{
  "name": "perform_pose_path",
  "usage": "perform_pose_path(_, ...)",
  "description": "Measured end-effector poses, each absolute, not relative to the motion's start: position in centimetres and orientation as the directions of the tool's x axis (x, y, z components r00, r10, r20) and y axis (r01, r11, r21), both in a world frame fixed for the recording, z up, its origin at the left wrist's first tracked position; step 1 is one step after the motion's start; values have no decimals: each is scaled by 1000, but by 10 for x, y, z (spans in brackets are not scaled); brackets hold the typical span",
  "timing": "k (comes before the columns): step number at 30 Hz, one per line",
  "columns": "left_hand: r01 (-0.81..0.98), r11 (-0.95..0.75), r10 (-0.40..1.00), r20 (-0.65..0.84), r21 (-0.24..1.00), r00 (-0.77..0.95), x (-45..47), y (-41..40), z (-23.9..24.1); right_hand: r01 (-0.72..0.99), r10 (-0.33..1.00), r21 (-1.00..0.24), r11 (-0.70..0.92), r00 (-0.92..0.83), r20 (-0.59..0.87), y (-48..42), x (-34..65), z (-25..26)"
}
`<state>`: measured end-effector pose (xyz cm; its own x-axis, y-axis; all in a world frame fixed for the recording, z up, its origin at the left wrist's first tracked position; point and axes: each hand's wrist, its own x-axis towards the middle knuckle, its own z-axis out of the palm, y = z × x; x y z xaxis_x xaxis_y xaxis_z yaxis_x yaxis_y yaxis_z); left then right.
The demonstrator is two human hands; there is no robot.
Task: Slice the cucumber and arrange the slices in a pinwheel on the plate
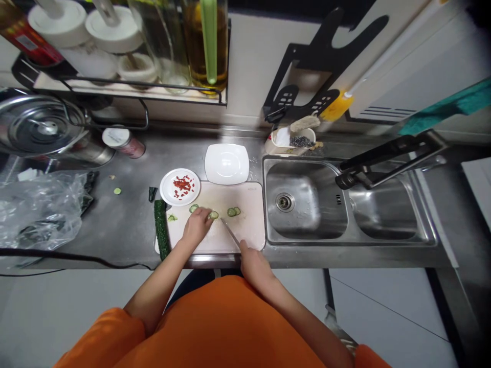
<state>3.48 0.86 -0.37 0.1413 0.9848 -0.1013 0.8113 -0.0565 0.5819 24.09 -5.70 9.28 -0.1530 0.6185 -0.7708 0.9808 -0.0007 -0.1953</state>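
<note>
My right hand (255,263) grips the handle of a knife (230,231), its blade slanting up and left over a white cutting board (251,199). The fingers of my left hand (197,225) are pinched together at a pale green cucumber slice (214,215), close to the knife tip. Another slice (194,208) lies just beyond my left hand. To the right, a few overlapping cucumber slices (232,211) rest on the board. A long dark green cucumber piece (161,230) lies along the board's left edge, beside my left forearm.
Behind the board stand a small plate (164,189) of chopped red pieces and a white square dish (227,163). A double sink (307,204) with a black faucet (372,163) is at right. Plastic bags (49,209) and a steel pot (46,128) occupy the left; a bottle rack (134,89) hangs above.
</note>
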Motion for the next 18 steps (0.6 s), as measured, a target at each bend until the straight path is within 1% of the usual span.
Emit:
perform_pose_path(6,794,-23,991,-92,607,99,36,-1,-12,984,661,-177,31,-153,-735,-53,224,93)
perform_pose_path(12,781,-12,995,-68,625,70,39,-1,-13,980,696,-184,69,-180,-695,-48,210,89)
perform_pose_path(18,774,-7,996,-68,633,65,39,-1,-13,983,700,-160,90,-177,-692,-47,206,90)
